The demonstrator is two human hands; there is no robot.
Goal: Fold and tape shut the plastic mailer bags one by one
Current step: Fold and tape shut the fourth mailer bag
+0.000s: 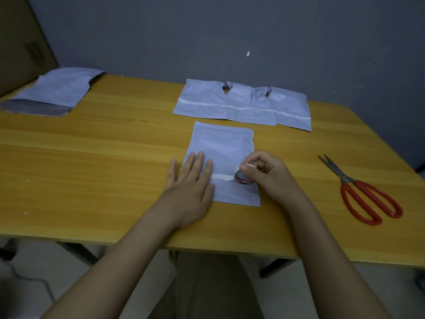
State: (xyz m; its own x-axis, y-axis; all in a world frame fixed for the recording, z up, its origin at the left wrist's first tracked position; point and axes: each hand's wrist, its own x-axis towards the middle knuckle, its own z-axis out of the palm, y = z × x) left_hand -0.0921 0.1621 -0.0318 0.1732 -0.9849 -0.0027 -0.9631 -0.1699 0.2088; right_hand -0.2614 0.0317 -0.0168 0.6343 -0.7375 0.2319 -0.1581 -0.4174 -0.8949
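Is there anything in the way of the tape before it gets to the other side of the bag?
Nothing visible blocks it. The right hand grips the tape roll on the mailer bag, and only bare bag lies between the roll and the bag's right edge. The left hand presses the strip's start; the scissors lie farther right.

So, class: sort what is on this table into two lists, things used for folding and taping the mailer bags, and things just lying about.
In use:
- mailer bag under both hands
- tape roll in the right hand
- left hand pressing the bag flat
- scissors
- three taped bags
- waiting bags, far left

Lying about:
- cardboard against the wall
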